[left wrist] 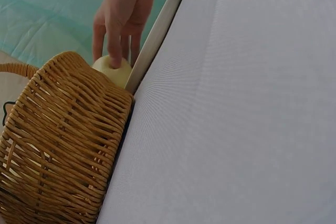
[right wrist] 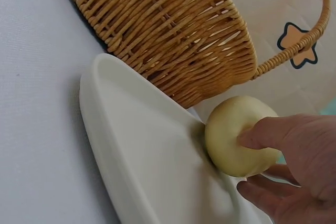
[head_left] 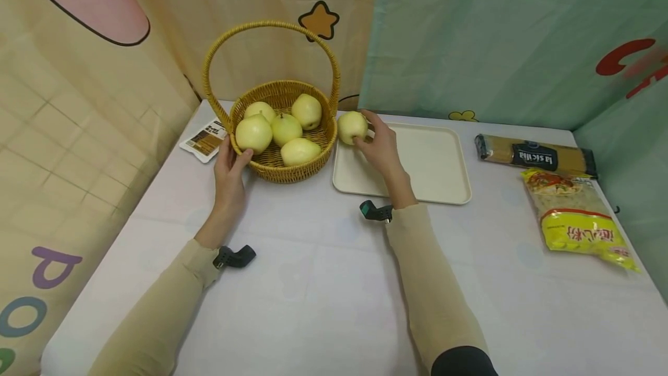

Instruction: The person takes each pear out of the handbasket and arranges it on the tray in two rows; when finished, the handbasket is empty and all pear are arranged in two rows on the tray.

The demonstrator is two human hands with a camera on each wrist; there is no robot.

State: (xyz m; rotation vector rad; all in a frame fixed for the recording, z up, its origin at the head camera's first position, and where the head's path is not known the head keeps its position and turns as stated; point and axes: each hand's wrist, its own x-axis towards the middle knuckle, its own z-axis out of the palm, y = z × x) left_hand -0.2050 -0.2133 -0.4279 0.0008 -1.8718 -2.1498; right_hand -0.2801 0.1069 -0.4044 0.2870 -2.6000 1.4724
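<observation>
A wicker basket point(head_left: 289, 174) with a tall arched handle stands at the back left, holding several pale yellow-green pears point(head_left: 286, 129). My left hand point(head_left: 229, 176) grips the basket's left side, thumb over the rim. To the right of the basket, my right hand point(head_left: 382, 148) holds a single pear point(head_left: 352, 127) between thumb and fingers. That pear point(right wrist: 239, 135) is at the left back part of a cream tray point(head_left: 433, 161), close to the basket's side. From the left wrist view, the right hand point(left wrist: 126, 11) reaches down over the pear, whose lower part the basket hides.
Left of the basket lies a small white and brown packet point(head_left: 206, 141). On the right are a pack of pasta point(head_left: 534, 154) and a yellow bag of noodles point(head_left: 581, 219). A white cloth covers the table point(head_left: 313, 295); printed curtains point(head_left: 496, 33) hang behind it.
</observation>
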